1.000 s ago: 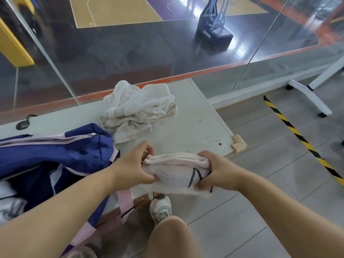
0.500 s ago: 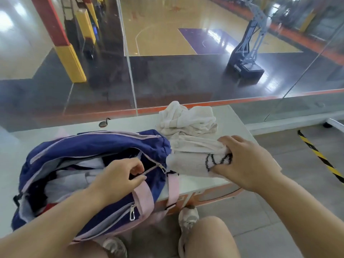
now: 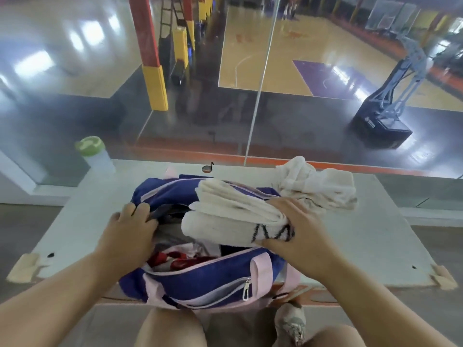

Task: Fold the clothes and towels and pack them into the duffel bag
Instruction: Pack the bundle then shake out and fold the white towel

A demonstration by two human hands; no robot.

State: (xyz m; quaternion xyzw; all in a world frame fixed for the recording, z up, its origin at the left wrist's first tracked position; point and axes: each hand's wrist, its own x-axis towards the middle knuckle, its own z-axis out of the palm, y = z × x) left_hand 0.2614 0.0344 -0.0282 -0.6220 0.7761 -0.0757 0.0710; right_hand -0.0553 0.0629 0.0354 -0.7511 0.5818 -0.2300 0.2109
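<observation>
A pale grey bench [image 3: 375,236] is seen before a glass wall, and on it an open blue duffel bag with pink straps [image 3: 200,284] is set at the near edge. A crumpled heap of cream towels [image 3: 318,186] lies on the bench just beyond the bag's right end, touching it. A clear bottle with a green lid [image 3: 93,156] stands upright at the far left corner, well apart from the bag. Inside the bag's mouth red and white clothes [image 3: 180,259] are packed, and they fill the left part of the opening below the towel being held. A silver zip pull [image 3: 246,288] hangs on the bag's near side pocket. A worn pale shoe [image 3: 290,321] is seen on the floor under the bench edge. A folded white towel with black lettering [image 3: 225,216] is held over the right half of the open bag, its near end just above the bag's rim. The right hand [image 3: 298,229] is clamped on that end, the fingers laid over the top and the thumb tucked beneath. The left hand [image 3: 127,231] is placed at the bag's left end, its fingers curled over the edge of the opening and gripping the fabric.
</observation>
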